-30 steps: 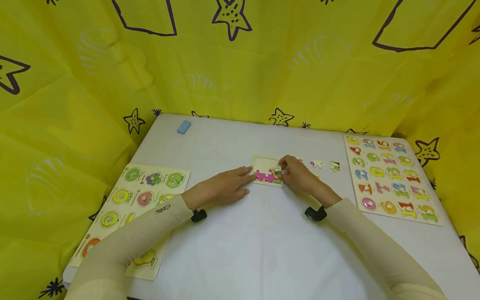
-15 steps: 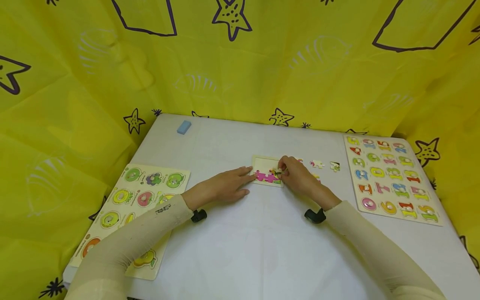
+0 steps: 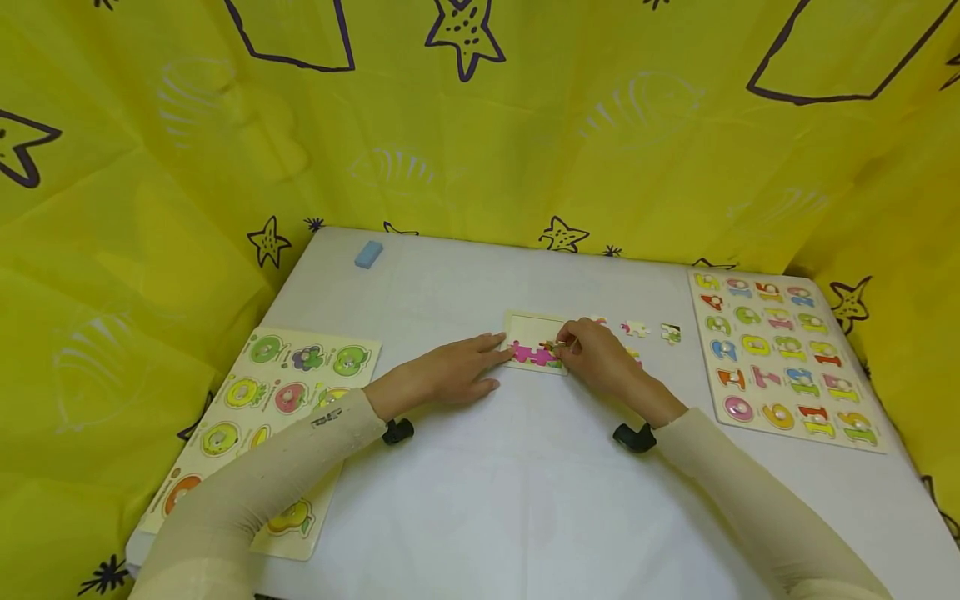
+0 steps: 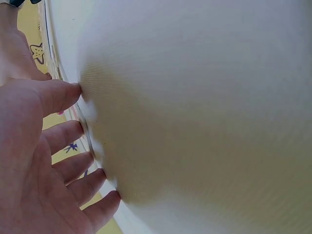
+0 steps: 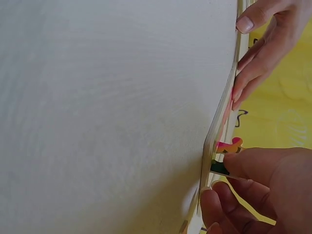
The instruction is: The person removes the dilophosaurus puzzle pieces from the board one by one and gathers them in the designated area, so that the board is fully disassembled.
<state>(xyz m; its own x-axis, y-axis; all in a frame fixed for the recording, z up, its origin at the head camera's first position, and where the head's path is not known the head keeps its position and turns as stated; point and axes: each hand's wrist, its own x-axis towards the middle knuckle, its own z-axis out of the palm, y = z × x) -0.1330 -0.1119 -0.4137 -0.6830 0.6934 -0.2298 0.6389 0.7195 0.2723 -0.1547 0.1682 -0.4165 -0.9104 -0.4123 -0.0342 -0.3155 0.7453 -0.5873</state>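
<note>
My left hand (image 3: pixel 467 368) lies with extended fingers at the left edge of a small wooden jigsaw tray (image 3: pixel 534 320), fingertips touching its frame. Joined pink puzzle pieces (image 3: pixel 529 353) fill part of the tray's near side. Over the tray's right side, my right hand (image 3: pixel 596 354) pinches a puzzle piece between thumb and fingers. In the right wrist view this puzzle piece (image 5: pixel 220 167) shows dark green, tilted up at the frame, partly covered by the thumb. A pink and orange patch (image 5: pixel 231 145) stands beside it. The left wrist view shows my left fingers (image 4: pixel 68 135) spread apart.
Loose puzzle pieces (image 3: pixel 636 328) lie right of the tray, some partly hidden by my right hand. A number board (image 3: pixel 783 358) stands at right, a fruit board (image 3: pixel 300 400) at left under my left sleeve. A blue block (image 3: pixel 368 254) sits at the back left.
The piece in my right hand has turned and tilted over the tray's right side. My right hand has shifted slightly toward me; the left hand has stayed still.
</note>
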